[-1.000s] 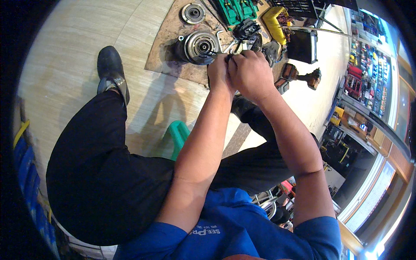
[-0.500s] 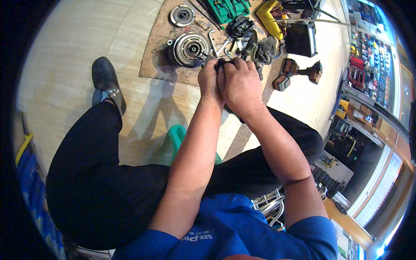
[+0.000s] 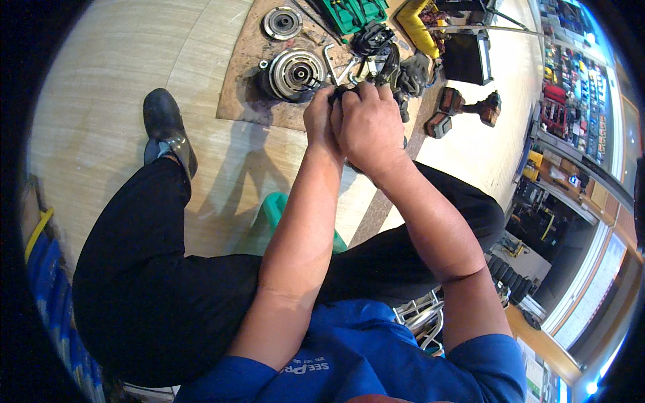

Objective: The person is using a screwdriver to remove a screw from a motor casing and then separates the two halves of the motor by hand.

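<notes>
My left hand (image 3: 320, 121) and my right hand (image 3: 371, 127) are pressed close together, the right partly overlapping the left. Both are closed around a dark tool (image 3: 345, 90) that the fingers mostly cover, so its kind cannot be made out. Thin dark prongs (image 3: 314, 84) show just left of my left fingers, against the edge of a round grooved metal pulley (image 3: 294, 70). The pulley lies face up on a stained brown board (image 3: 243, 91). A smaller round metal disc (image 3: 282, 24) lies farther off on the board.
Hex keys and wrenches (image 3: 346, 69), dark gloves (image 3: 413, 75) and a green tool case (image 3: 353, 15) lie beyond my hands. An orange-and-black cordless drill (image 3: 485, 109) and a loose battery (image 3: 439, 125) are on the right. A green stool (image 3: 274, 205) stands below my forearms; stocked shelves (image 3: 578, 101) line the far right.
Both hands have shifted slightly left and away from me, still clasped together. The pulley and the things on the board stay in place.
</notes>
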Motion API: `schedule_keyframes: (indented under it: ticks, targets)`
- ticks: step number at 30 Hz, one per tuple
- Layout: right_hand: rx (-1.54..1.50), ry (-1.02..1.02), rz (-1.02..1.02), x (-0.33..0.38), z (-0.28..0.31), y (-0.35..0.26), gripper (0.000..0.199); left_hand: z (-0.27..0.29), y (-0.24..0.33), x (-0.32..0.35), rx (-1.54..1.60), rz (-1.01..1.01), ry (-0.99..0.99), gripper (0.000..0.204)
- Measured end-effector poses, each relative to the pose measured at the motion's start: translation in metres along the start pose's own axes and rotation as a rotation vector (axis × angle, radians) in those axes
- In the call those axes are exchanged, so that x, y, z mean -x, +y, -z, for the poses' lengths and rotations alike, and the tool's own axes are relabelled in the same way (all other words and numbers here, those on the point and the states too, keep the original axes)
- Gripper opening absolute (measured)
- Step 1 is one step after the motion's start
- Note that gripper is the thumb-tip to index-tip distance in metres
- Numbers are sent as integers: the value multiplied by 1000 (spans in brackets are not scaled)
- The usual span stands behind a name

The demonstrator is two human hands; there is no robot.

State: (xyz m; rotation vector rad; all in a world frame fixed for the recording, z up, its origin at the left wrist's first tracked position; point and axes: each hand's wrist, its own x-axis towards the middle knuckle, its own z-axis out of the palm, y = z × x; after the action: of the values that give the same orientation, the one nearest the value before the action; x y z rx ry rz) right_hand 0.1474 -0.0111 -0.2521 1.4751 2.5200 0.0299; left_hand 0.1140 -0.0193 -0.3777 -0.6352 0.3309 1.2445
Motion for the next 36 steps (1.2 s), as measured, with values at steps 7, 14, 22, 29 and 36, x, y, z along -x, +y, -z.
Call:
schedule_keyframes:
  ticks: [7, 14, 22, 29, 36]
  targets:
    - [54, -35, 43, -16, 10, 1, 29, -1, 3, -2, -75, -23, -121, 23]
    - [68, -22, 28, -11, 13, -5, 27, -14, 7, 13, 24, 24, -114, 27]
    - [99, 61, 52, -6, 2, -14, 25, 10, 8, 5, 37, 3, -266, 30]
    - [91, 23, -18, -3, 3, -16, 24, 10, 17, 7, 6, 170, -261, 39]
    - [12, 0, -59, -3, 5, -19, 24, 18, 17, -1, 20, 148, -358, 35]
